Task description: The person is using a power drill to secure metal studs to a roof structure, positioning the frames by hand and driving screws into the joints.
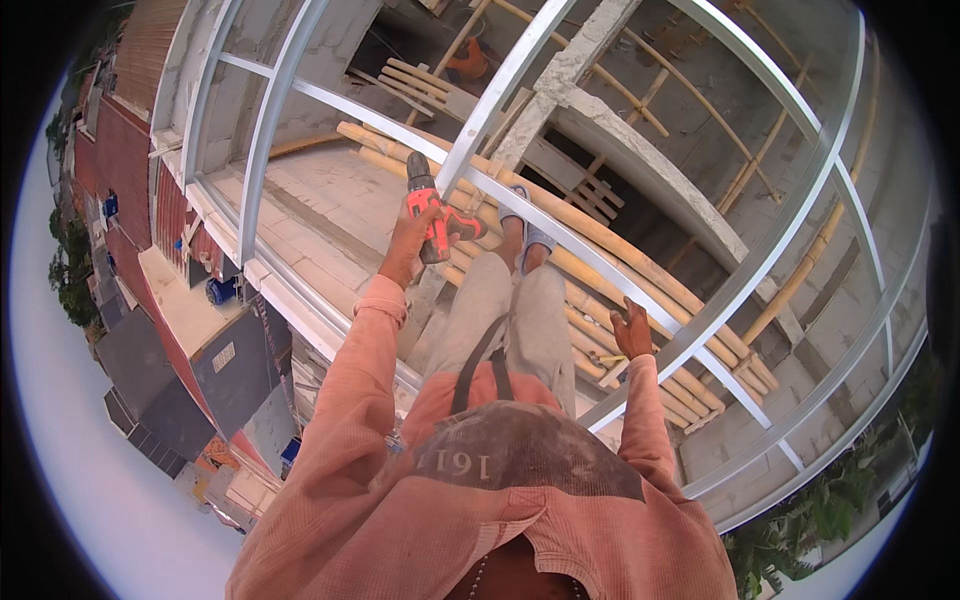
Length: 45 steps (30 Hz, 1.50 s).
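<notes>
Gripping a red-and-black cordless drill (437,222) is the left hand (404,240); half-open, seemingly empty, the right hand (632,332) is flanking already-joined silver metal bars (507,85).

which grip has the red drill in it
The left grip, wrapped around the red-and-black drill; the right grip shows no tool and is close to a silver metal bar.

Diffuse daylight from the pale sky (110,520) at left lights the scene, leaving soft shadows and whitish highlights along the metal studs (265,130). The opening (640,212) farther off is dim. The cordless drill (437,232) looks fairly crisp; milky haze softens the far right. Fisheye distortion bows straight edges toward the black, blue-fringed rim.
</notes>
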Tool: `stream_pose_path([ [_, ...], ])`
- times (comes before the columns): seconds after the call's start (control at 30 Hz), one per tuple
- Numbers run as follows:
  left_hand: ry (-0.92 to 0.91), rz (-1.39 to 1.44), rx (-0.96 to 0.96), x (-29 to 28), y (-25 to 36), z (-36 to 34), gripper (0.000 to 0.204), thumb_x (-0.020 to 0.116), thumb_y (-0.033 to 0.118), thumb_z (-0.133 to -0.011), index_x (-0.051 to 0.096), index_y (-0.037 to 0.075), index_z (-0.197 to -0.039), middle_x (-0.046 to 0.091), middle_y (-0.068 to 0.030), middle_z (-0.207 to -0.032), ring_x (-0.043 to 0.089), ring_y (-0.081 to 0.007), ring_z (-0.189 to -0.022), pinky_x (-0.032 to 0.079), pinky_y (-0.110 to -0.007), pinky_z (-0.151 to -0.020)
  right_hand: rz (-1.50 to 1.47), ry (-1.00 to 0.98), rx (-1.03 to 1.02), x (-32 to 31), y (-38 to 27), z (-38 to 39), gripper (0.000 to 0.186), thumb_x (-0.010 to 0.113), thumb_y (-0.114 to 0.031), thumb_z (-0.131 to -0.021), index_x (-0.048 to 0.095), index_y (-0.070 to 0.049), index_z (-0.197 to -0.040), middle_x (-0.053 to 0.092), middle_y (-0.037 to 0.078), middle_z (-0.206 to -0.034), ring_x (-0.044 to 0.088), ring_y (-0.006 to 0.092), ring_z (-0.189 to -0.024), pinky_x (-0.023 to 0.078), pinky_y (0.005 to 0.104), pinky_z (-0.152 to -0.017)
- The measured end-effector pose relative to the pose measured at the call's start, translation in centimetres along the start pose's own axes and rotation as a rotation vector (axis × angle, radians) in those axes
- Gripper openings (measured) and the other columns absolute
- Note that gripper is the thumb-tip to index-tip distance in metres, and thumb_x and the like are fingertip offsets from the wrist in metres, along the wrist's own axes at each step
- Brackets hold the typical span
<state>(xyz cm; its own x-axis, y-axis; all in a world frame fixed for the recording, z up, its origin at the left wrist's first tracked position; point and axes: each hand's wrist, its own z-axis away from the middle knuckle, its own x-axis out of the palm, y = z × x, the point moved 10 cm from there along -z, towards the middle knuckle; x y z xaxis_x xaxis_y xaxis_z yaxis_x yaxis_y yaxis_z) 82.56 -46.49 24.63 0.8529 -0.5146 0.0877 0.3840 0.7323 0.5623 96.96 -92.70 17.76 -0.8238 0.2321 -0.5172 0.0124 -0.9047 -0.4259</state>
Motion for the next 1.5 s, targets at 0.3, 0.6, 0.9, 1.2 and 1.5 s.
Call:
stream_pose_path([
  [0.3,-0.07,-0.169,-0.029,0.9,-2.0,-7.3,0.044,0.07,0.013,-0.087,0.047,0.009,-0.124,0.061,-0.0096,-0.109,0.068,-0.0217,-0.093,0.067,-0.041,-0.07,0.205,0.343,0.024,-8.1,-0.6,-2.7,0.065,0.069,-0.031,-0.091,0.048,-0.012,-0.149,0.047,0.025,-0.149,0.046,0.0461,-0.136,0.04,0.0509,-0.113],
  [0.6,-0.167,-0.223,-0.083,1.8,-3.1,-10.1,0.044,0.069,0.012,-0.087,0.047,0.009,-0.125,0.06,-0.0088,-0.11,0.068,-0.0212,-0.093,0.067,-0.039,-0.072,0.171,0.642,0.578,-18.9,29.8,-4.4,0.085,0.053,-0.053,-0.101,0.023,-0.001,-0.16,0.041,0.033,-0.155,0.04,0.0476,-0.143,0.038,0.0491,-0.116],
  [0.9,-0.176,-0.362,-0.097,-0.9,-3.9,-9.7,0.042,0.067,0.014,-0.091,0.046,0.01,-0.128,0.062,-0.0105,-0.112,0.07,-0.0223,-0.093,0.067,-0.039,-0.073,-0.004,0.52,0.724,-13.7,30.6,-6.2,0.074,0.04,-0.051,-0.106,0.031,0.005,-0.155,0.058,0.035,-0.136,0.053,0.0495,-0.13,0.041,0.0493,-0.111],
  [1.2,-0.272,-0.338,-0.214,0.6,-5.5,-9.9,0.044,0.068,0.015,-0.089,0.047,0.01,-0.127,0.058,-0.0098,-0.113,0.067,-0.0211,-0.098,0.067,-0.041,-0.072,0.241,0.484,0.289,-17.4,35.9,-7.5,0.052,0.039,-0.042,-0.108,0.054,-0.002,-0.137,0.064,0.033,-0.123,0.059,0.0511,-0.117,0.046,0.0543,-0.099],
  [1.5,-0.306,-0.191,-0.249,1.6,-5.6,-10.8,0.045,0.067,0.01,-0.088,0.045,0.009,-0.127,0.059,-0.0109,-0.11,0.068,-0.0235,-0.096,0.068,-0.042,-0.072,-0.158,0.632,0.484,-20.2,45.8,-7.1,0.056,0.037,-0.045,-0.108,0.047,-0.002,-0.143,0.058,0.031,-0.138,0.051,0.0478,-0.132,0.041,0.0498,-0.109],
])
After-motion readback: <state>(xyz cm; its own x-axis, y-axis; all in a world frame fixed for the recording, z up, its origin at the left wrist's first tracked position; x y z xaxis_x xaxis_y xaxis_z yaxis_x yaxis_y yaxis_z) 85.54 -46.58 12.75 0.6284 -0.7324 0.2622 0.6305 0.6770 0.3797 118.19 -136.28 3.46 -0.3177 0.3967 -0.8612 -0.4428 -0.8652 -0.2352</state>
